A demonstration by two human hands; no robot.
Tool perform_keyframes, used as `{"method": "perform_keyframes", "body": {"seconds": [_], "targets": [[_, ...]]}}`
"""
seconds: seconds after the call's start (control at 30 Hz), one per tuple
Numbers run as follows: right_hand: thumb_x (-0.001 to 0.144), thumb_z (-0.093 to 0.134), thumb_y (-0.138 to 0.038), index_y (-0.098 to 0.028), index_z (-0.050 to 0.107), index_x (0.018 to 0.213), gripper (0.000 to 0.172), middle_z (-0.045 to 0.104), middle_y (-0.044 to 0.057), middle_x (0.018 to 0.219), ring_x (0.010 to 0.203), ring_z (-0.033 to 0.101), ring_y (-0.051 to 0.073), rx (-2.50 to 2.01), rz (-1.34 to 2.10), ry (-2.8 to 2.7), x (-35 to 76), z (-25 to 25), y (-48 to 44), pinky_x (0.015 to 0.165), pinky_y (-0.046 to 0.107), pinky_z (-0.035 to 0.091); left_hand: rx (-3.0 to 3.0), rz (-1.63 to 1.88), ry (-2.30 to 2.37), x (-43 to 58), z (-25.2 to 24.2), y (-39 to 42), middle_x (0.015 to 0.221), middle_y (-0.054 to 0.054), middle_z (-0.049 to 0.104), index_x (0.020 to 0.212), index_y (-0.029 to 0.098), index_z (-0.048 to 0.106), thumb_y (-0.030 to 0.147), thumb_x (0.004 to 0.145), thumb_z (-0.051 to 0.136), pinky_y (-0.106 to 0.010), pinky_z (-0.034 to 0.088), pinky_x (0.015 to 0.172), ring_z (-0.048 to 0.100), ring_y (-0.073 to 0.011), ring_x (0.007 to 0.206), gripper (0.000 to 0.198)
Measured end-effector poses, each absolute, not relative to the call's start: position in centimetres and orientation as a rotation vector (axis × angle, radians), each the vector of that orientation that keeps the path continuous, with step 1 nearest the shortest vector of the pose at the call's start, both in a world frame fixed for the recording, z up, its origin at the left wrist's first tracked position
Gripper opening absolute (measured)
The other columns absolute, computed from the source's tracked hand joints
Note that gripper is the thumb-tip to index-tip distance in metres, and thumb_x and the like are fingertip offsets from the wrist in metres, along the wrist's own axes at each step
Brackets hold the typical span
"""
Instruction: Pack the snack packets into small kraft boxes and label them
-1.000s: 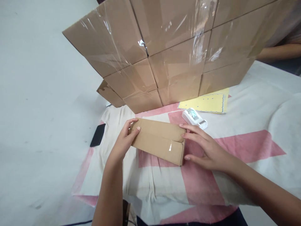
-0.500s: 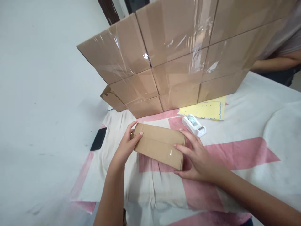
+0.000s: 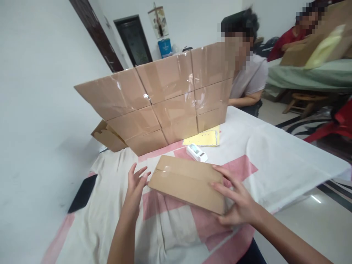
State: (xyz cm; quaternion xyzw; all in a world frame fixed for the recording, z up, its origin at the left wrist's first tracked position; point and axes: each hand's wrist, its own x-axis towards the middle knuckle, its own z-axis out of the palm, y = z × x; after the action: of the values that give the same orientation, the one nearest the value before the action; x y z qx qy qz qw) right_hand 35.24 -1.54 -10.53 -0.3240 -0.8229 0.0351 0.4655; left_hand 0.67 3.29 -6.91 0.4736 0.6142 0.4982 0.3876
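Note:
A flat brown cardboard box (image 3: 187, 183) is above the pink-and-white cloth in front of me. My right hand (image 3: 236, 200) grips its right end, fingers over the top and thumb at the lower corner. Just off the box's left end is my left hand (image 3: 136, 183), fingers spread and holding nothing. A white device with a small screen (image 3: 197, 152) lies behind the box, and a yellow sheet (image 3: 203, 138) lies behind that device.
A tall panel of taped cardboard (image 3: 170, 99) stands across the back of the table. An open carton (image 3: 110, 137) is at its left end. A dark phone (image 3: 83, 193) lies at the left edge. A person (image 3: 249, 77) sits behind the panel, another (image 3: 288, 40) farther back.
My left hand has let go of the box and opened beside it. The box's left end now shows clear tape. The view has tilted up and right, showing more of the room and the people.

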Motion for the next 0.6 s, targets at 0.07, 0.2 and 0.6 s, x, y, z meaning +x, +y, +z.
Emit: {"method": "perform_keyframes", "body": {"seconds": [0.07,0.2,0.6], "targets": [[0.068,0.082,-0.036,-0.037,0.047,0.152,0.091,0.036,0.013,0.162,0.138,0.049,0.048,-0.976,-0.029,-1.883,39.0,-10.1,-4.7,0.095,0.067,0.056,1.219,1.304,1.591,0.3,-9.4,2.0,0.151,-0.016,0.053,0.157,0.031,0.027,0.063,0.091,0.061,-0.043,0.051,0.100,0.062,-0.0281,0.127,0.081],[0.061,0.089,-0.051,-0.060,0.051,0.146,0.093,0.051,0.002,0.156,0.127,0.057,0.050,-1.379,-0.416,-1.540,47.8,-9.4,-7.8,0.084,0.072,0.054,1.305,1.214,1.778,-1.9,-15.5,-0.8,0.147,-0.017,0.055,0.151,0.027,0.038,0.067,0.087,0.062,-0.056,0.048,0.109,0.058,-0.0347,0.131,0.079],[0.078,0.081,-0.052,-0.017,0.064,0.128,0.063,0.040,0.026,0.152,0.142,0.044,0.044,-1.616,-0.472,-1.376,60.0,-11.4,14.8,0.117,0.056,0.040,1.931,0.637,2.074,-4.5,-19.7,-0.2,0.141,-0.017,0.065,0.139,0.021,0.053,0.063,0.078,0.063,-0.062,0.046,0.109,0.059,-0.0413,0.129,0.074]]}}
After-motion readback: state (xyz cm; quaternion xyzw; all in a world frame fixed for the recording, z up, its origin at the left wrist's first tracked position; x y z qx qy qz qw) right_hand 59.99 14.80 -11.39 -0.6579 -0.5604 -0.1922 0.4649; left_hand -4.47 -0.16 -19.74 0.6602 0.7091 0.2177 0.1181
